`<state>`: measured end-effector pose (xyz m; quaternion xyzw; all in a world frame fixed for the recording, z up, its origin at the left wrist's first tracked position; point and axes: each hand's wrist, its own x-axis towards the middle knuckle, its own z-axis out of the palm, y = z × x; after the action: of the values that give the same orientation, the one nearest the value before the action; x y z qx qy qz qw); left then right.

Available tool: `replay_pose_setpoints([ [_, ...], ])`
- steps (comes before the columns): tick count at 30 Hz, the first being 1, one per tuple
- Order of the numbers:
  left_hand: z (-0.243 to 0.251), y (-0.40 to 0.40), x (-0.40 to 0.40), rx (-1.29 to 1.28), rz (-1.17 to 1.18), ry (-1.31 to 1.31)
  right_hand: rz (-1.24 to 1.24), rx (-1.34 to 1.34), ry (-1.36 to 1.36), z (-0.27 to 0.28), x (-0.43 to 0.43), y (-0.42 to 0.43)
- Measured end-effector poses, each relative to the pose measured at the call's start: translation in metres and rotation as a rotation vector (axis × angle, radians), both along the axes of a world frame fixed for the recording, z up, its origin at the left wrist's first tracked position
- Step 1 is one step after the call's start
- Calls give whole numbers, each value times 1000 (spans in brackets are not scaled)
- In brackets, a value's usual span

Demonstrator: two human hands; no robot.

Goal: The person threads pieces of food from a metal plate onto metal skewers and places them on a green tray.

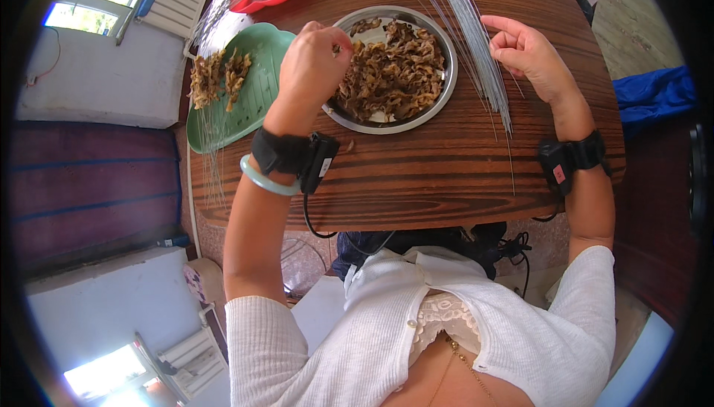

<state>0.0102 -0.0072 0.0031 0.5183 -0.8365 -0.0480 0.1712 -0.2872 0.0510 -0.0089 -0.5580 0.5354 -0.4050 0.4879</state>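
A round steel plate [452, 75] holds a heap of brown, shrivelled pieces [390, 80], perhaps dried mushroom or vegetable. Over its left edge is my left hand [315, 58], fingers curled inward; whether a piece lies between them is hidden. On the right, a bundle of thin metal skewers or wires [482, 55] lies on the table. My right hand [519, 52] is at the bundle's right side, index finger stretched out, thumb near the bent fingers; a thin wire shows below them, but a grip on it is unclear. Brown pieces threaded on wires [206, 80] rest across a green tray [254, 111].
A red dish [273, 1] with green plants stands at the back left of the wood-grain table [390, 184]. More thin wires [223, 5] fan out beside it. Wrist devices with cables are strapped to both my arms. Blue cloth [655, 97] lies beyond the right edge.
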Motion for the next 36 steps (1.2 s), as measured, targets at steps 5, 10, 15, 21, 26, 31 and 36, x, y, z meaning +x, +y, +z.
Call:
replay_pose_setpoints([
  [5, 16, 8, -2, 423, 68, 813, 151, -113, -259, 1, -1, 0],
  [10, -2, 13, -1, 798, -31, 1422, 223, -83, -201, 8, 8, 5],
  [15, -12, 14, -2, 899, -54, 1658, 305, -136, -140, 20, 30, 19],
  [21, -16, 20, -8, 672, -8, 1501, 511, 31, -52, 22, 37, 28],
  [26, -10, 23, -4, 782, -33, 1578, 566, 236, -55, 37, 46, 33],
  [31, -6, 23, -2, 800, 28, 1691, 661, 410, 60, 38, 48, 35],
  [36, -8, 21, 1, 758, -17, 1712, 712, 424, 88, 39, 51, 33],
])
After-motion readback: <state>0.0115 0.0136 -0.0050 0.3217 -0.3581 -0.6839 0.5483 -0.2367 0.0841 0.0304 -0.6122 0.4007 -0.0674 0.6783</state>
